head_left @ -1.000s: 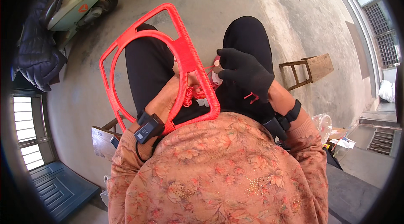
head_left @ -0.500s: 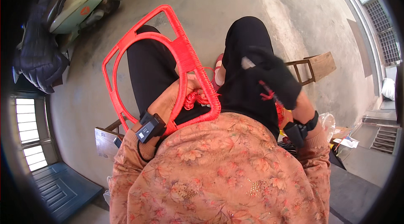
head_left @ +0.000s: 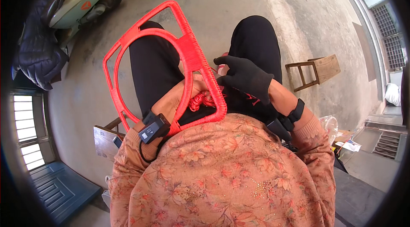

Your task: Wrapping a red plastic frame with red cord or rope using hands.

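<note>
Cord [head_left: 197, 101] winding round the frame [head_left: 191, 52] seems underway, next wanting tension; whether left hand [head_left: 197, 86] or right hand [head_left: 248, 77] pinches, I cannot tell.

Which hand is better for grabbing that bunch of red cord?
Probably the left hand: it's close beside the red cord, while the gloved right hand is farther away.

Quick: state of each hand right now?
Left hand: closed, apparently holding red cord; fingers partly hidden by the red frame.
Right hand: black-gloved, fingers bent; whether it grips anything cannot be told.
</note>
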